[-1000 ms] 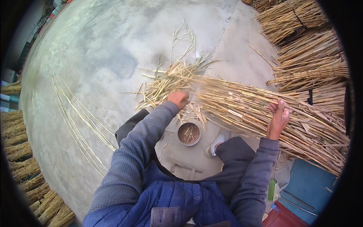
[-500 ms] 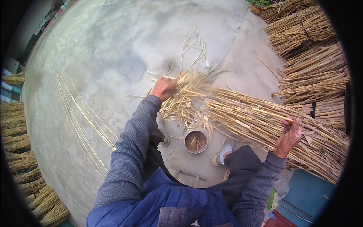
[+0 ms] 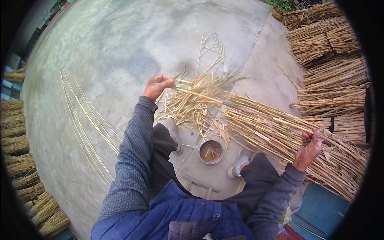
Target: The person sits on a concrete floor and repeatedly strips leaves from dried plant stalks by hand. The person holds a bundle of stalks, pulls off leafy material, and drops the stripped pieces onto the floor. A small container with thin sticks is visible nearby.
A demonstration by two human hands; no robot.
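Note:
A long tan reed stalk (image 3: 200, 96) stretches between my two hands above the other reeds. My left hand (image 3: 159, 85) is closed in a pinch on its left end, out over the pale concrete. Far to the right, my right hand (image 3: 309, 150) pinches the same stalk between thumb and fingers. Under and behind it lies a big loose pile of dry reed stalks (image 3: 276, 128), spread toward the right. A heap of peeled leaf husks and short scraps (image 3: 196, 108) covers the ground just right of my left hand.
Between my feet stands a small round metal bowl (image 3: 211, 152) with brownish contents and bits of stalk. Tied reed bundles (image 3: 324, 40) are stacked at the right, more bundles (image 3: 16, 148) at the left edge. Several thin stripped strands (image 3: 86, 124) lie on the floor left of my arm.
My left hand has moved left, away from the husk heap, still pinching the stalk's end. My right hand stays nearly in place, and the view has shifted slightly.

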